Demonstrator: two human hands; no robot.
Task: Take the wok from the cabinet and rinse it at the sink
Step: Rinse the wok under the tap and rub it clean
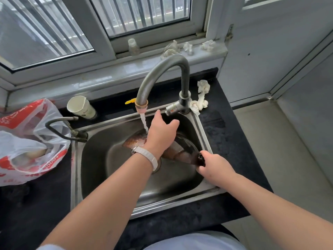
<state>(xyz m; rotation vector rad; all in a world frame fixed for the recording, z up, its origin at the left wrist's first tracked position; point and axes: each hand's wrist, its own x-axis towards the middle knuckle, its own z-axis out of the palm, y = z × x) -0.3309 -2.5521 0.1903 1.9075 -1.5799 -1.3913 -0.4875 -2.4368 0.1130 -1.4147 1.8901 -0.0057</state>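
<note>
Wok [181, 153] already out of the cabinet, tilted inside the sink [77, 160] under the running tap water [144, 123]; right hand [213, 167] grips its handle, left hand [160, 131] open, fingers spread over it; rinse apparently under way, unfinished.

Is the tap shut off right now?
No, a stream of water runs from the faucet spout onto the wok in the sink.

One wok [180, 153] and one sink [180, 199]. Two taps: a tall tap [162, 73] and a low tap [61, 123]. One paper cup [81, 107], one plastic bag [27, 141], one small bottle [133, 46]. Four tissue wads [170, 48] [187, 47] [208, 45] [201, 96]. Two hands: left hand [162, 132], right hand [212, 166]. One wristband [147, 156].
</note>
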